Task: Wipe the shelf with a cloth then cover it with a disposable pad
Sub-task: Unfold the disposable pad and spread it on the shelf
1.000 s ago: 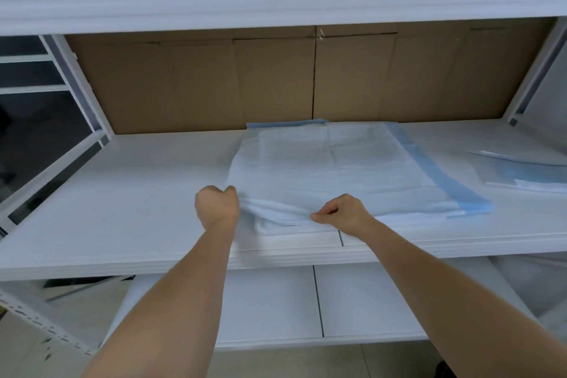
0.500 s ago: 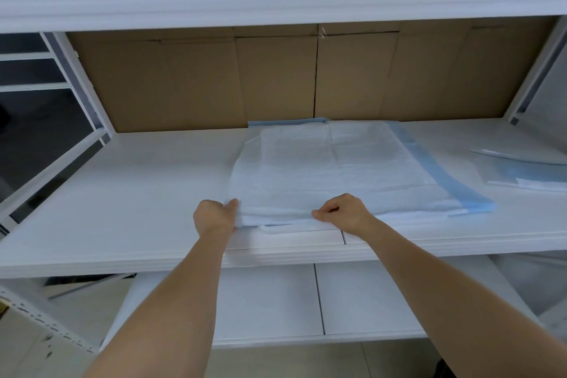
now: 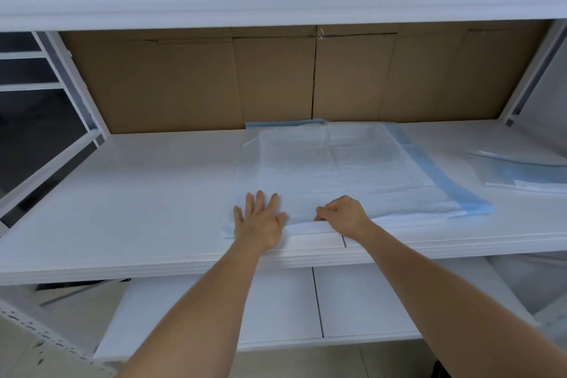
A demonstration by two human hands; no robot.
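To the left of both hands the white shelf (image 3: pixel 147 193) lies bare, with no pad over it, so the covering looks only partly done; whether the wiping is finished cannot be told, as no cloth shows. The left hand (image 3: pixel 259 219) lies flat with fingers spread, pressing the near left corner of the disposable pad (image 3: pixel 331 169) down onto the shelf. Just to its right, the right hand (image 3: pixel 343 216) has its fingers curled, pinching the pad's near edge at the shelf front. Beyond and to the right of both hands the pad spreads back towards the cardboard backing (image 3: pixel 276 80), still showing fold lines, its blue border (image 3: pixel 441 181) running along the right side. Further right of the right hand a second folded pad (image 3: pixel 521 175) lies apart. Judging by this, unfolding leftward and smoothing remain.
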